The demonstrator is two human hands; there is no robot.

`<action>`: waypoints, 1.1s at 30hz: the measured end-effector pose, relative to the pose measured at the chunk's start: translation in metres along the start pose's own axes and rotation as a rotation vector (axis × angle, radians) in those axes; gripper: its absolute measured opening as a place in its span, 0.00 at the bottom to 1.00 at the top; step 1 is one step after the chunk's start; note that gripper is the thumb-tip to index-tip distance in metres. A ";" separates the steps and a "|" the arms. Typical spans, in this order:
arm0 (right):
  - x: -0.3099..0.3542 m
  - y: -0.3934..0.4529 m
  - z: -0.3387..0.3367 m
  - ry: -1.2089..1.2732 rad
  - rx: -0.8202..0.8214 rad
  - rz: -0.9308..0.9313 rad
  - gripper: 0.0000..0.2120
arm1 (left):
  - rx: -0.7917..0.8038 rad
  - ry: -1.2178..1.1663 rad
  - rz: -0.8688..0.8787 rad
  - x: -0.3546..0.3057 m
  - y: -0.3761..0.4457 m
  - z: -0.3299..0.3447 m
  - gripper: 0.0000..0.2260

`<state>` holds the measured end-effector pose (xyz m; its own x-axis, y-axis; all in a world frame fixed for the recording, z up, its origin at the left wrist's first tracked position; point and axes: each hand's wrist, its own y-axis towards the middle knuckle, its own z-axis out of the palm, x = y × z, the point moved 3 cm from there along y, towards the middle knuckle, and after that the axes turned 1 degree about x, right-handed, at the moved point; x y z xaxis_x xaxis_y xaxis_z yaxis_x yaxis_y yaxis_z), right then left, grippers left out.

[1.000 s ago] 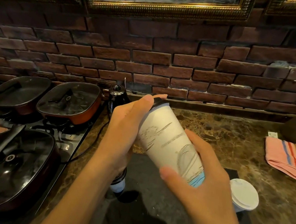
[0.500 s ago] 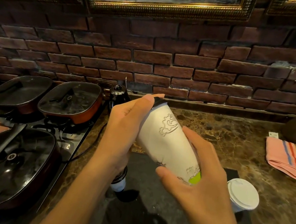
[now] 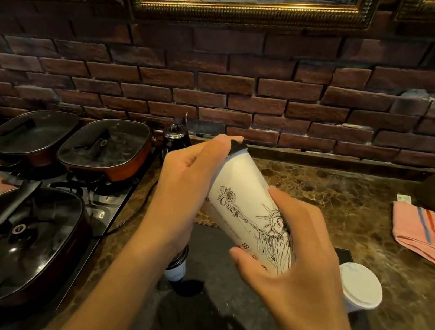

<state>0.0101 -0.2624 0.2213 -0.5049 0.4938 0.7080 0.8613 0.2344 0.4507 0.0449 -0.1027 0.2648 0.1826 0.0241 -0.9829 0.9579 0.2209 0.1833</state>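
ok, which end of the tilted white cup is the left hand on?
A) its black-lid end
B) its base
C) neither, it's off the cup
A: the left hand curls round the black lid end of the white cup, while the right hand grips the base end.
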 end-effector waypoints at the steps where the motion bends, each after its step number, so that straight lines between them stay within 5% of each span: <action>1: -0.002 -0.001 0.000 0.014 0.006 0.023 0.38 | 0.001 -0.002 -0.009 0.000 0.000 0.000 0.35; 7: -0.007 0.000 0.004 1.153 0.295 0.586 0.23 | 0.039 -0.005 -0.021 0.001 -0.001 0.002 0.32; 9: -0.005 0.001 0.003 1.104 0.287 0.582 0.21 | 0.036 -0.013 -0.003 0.001 -0.001 0.003 0.34; 13: -0.004 0.002 -0.005 0.277 0.078 0.309 0.32 | 0.029 0.006 0.000 0.003 -0.001 0.004 0.35; 15: -0.002 0.000 -0.003 0.162 0.063 0.247 0.37 | 0.027 0.018 -0.009 0.005 -0.001 0.003 0.35; 19: -0.004 0.000 -0.004 0.383 0.093 0.257 0.29 | 0.039 0.009 -0.035 0.012 -0.002 0.002 0.34; 22: -0.009 0.000 -0.004 0.608 0.137 0.327 0.27 | 0.042 -0.021 -0.070 0.018 -0.002 0.001 0.23; 33: -0.020 -0.002 0.003 0.780 0.114 0.406 0.27 | 0.277 -0.065 -0.031 0.016 -0.004 -0.012 0.20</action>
<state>0.0187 -0.2703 0.2051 -0.0175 -0.1447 0.9893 0.9619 0.2677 0.0562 0.0411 -0.0913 0.2479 0.1580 -0.0434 -0.9865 0.9856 -0.0541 0.1602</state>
